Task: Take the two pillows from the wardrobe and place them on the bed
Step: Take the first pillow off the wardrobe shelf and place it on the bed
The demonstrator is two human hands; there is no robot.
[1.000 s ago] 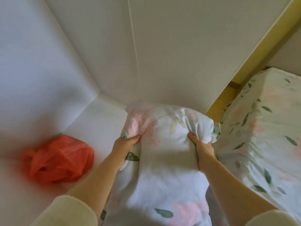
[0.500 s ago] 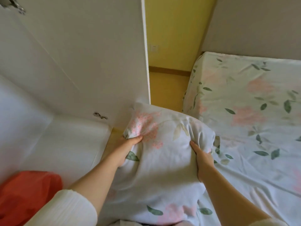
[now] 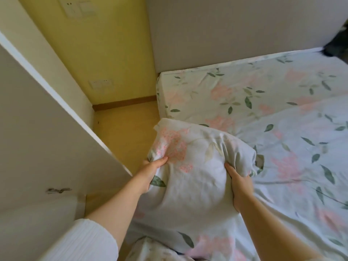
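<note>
A white pillow (image 3: pixel 195 166) with pink flowers and green leaves is held up in front of me, its far end over the left edge of the bed (image 3: pixel 263 102). My left hand (image 3: pixel 148 172) grips its left side and my right hand (image 3: pixel 239 183) grips its right side. The bed fills the right half of the view under a sheet of the same floral print. A second bit of floral fabric (image 3: pixel 154 249) shows under the pillow at the bottom edge; I cannot tell whether it is the other pillow.
The open white wardrobe door (image 3: pixel 47 140) stands at the left, close to my left arm. A strip of yellow floor (image 3: pixel 124 127) runs between door and bed. A grey headboard (image 3: pixel 226 31) rises behind the bed, and a dark object (image 3: pixel 337 44) sits at its far right.
The view has swung right, from inside the wardrobe towards the bed. Both hands carried the pillow out past the door to the bed's edge. The red bag has left the view.
</note>
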